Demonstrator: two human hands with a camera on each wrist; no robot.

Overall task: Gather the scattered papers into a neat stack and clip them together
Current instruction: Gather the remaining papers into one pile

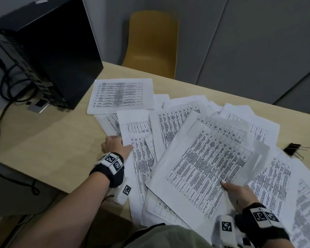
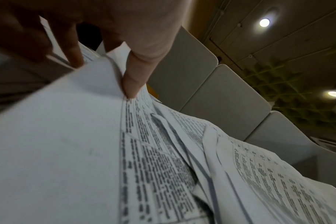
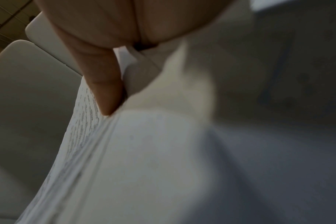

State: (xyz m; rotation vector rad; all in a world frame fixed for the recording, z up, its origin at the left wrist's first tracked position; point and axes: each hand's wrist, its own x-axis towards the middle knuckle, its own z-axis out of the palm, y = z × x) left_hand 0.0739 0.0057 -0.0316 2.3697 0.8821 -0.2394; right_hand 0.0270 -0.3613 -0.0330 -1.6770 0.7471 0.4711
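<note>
Many printed sheets [image 1: 170, 126] lie fanned out over a light wooden table [image 1: 48, 145]. My left hand [image 1: 117, 145] pinches the left edge of a sheet [image 1: 138, 140], thumb on top; the left wrist view shows the thumb [image 2: 133, 81] pressing the paper [image 2: 67, 136] with fingers beneath. My right hand [image 1: 238, 192] grips a bundle of sheets [image 1: 204, 161] raised above the pile, thumb on top; in the right wrist view the thumb [image 3: 105, 91] lies on that bundle's edge [image 3: 144, 151]. A black binder clip [image 1: 293, 149] sits on the table at the right, apart from both hands.
A black computer tower [image 1: 43, 56] with cables [image 1: 5, 86] stands at the table's back left. A yellow chair [image 1: 150, 43] stands behind the table against grey panels. One sheet [image 1: 122, 94] lies apart near the tower. Papers overhang the table's near edge.
</note>
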